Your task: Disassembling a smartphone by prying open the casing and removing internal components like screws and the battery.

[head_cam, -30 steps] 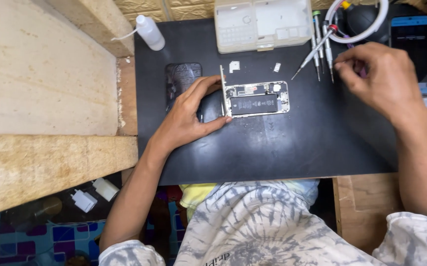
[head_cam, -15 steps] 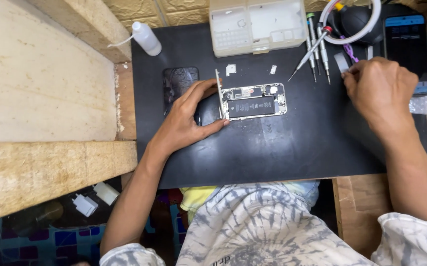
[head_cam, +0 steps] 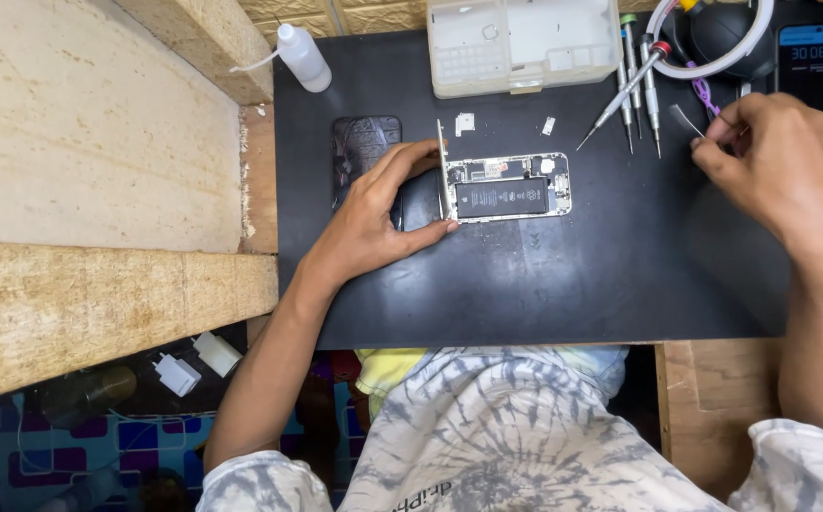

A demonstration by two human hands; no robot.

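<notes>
Left hand lies at centre frame on the black mat that covers the worktop, fingers spread and partly curled, thumb and forefinger bracing the left end of the opened phone; the lifted screen panel stands on edge against those fingers. Phone sits just above mid-frame, back down, black battery and circuit board exposed. Right hand is at upper right, fingers pinched together on a thin metal tool, apparently tweezers, whose tip points up and left; how firm the grip is cannot be told. Just left of that hand: three slim screwdrivers lying side by side on the mat. Above them a black air blower with a white cable looped round it. Top centre: a clear plastic parts box. Two small white bits lie between box and phone. A dark phone cover lies left of the left hand. A white squeeze bottle stands at upper left. A second phone, screen lit, is at the far upper right.
</notes>
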